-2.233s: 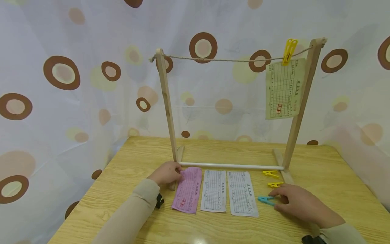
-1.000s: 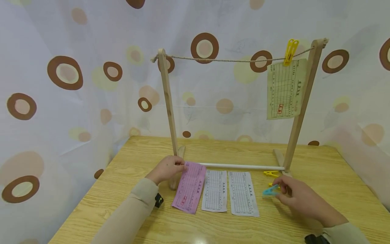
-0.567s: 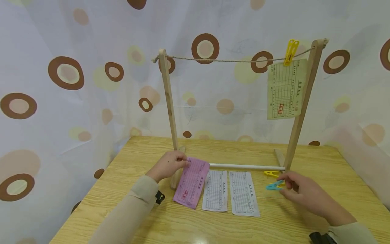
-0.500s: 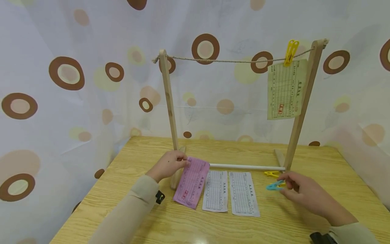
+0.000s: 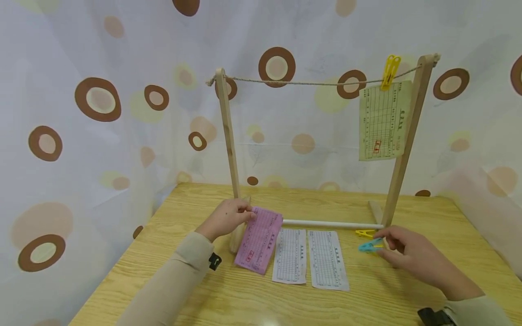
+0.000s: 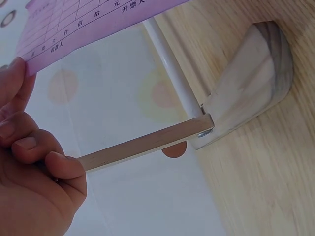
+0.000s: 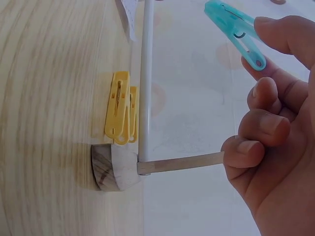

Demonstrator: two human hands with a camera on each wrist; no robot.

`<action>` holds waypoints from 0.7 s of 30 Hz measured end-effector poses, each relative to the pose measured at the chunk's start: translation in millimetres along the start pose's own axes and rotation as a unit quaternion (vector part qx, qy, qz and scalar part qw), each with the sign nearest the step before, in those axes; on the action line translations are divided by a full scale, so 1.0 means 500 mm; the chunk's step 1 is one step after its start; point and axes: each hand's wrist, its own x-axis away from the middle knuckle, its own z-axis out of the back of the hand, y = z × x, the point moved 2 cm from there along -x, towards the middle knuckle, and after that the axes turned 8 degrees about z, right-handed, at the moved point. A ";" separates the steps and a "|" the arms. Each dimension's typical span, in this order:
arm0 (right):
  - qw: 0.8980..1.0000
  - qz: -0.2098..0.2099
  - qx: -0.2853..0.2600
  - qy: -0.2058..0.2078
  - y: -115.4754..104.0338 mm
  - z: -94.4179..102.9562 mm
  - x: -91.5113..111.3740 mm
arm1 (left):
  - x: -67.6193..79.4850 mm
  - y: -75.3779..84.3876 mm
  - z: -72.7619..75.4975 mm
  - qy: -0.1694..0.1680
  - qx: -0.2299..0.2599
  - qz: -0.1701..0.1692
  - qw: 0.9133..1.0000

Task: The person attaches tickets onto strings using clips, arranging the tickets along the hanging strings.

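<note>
My left hand (image 5: 226,219) pinches the top left corner of a pink printed receipt slip (image 5: 260,240), which is lifted and tilted in front of the rack's left post. In the left wrist view the slip (image 6: 83,24) hangs from thumb and finger. My right hand (image 5: 416,258) holds a light blue clothespin (image 5: 371,245) by its handle ends, between thumb and index finger. The right wrist view shows this clothespin (image 7: 236,32) raised off the table, its other fingers curled beneath. Two white slips, one left (image 5: 289,256) and one right (image 5: 328,260), lie flat between the hands.
A wooden rack with a string (image 5: 302,83) across its top stands behind. A yellow clothespin (image 5: 390,72) fixes a pale green slip (image 5: 383,122) at the string's right end. Two yellow clothespins (image 7: 118,105) lie by the rack's right foot (image 7: 115,167). A white bar (image 5: 334,224) joins the posts.
The right hand has picked the blue clothespin up from the table and moved slightly right. The left hand has raised the pink slip from the table, upward and to the right.
</note>
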 end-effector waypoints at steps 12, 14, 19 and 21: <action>1.000 0.013 0.012 0.009 -0.011 0.023 -0.012 | -0.001 0.019 0.017 0.005 0.019 0.002 1.000; 1.000 0.009 0.010 0.008 -0.014 0.028 -0.014 | 0.000 0.023 0.020 0.006 0.023 0.002 1.000; 1.000 0.007 0.017 0.010 -0.020 0.036 -0.017 | 0.000 0.029 0.026 0.013 0.013 -0.006 1.000; 1.000 0.010 0.020 0.012 -0.021 0.039 -0.018 | -0.001 0.032 0.027 0.015 0.007 -0.014 1.000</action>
